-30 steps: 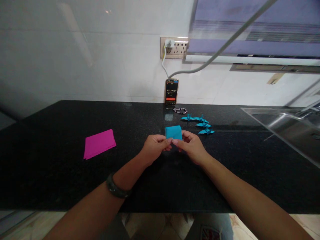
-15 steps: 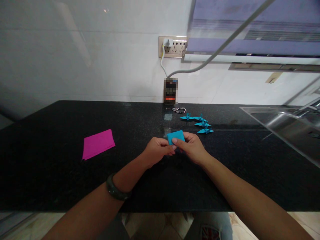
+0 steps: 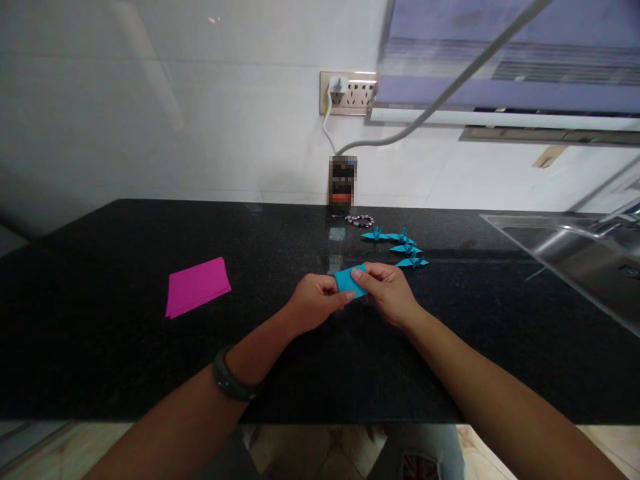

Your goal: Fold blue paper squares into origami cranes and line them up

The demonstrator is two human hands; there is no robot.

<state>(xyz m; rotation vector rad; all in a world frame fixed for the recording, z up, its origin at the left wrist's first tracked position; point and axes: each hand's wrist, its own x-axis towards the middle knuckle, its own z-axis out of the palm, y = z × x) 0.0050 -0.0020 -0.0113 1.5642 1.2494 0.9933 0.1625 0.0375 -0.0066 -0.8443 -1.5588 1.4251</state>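
Note:
A small folded piece of blue paper (image 3: 349, 281) is held between both hands just above the black countertop (image 3: 125, 347). My left hand (image 3: 314, 302) pinches its left edge with closed fingers. On the right side my right hand (image 3: 387, 291) grips it, thumb on top. Most of the paper is hidden between the fingers. A dark bracelet (image 3: 231, 380) is on my left wrist.
Several blue paper cranes (image 3: 401, 248) lie behind my right hand, near a bead bracelet (image 3: 359, 220). Pink paper sheets (image 3: 197, 286) lie to the left. A phone (image 3: 343, 181) leans on the wall under a socket (image 3: 349, 93). A steel sink (image 3: 575, 250) is at the right.
The blue paper stood up as a larger square between my fingers; it has now been folded down and tilted, and shows smaller. Both hands stayed close together.

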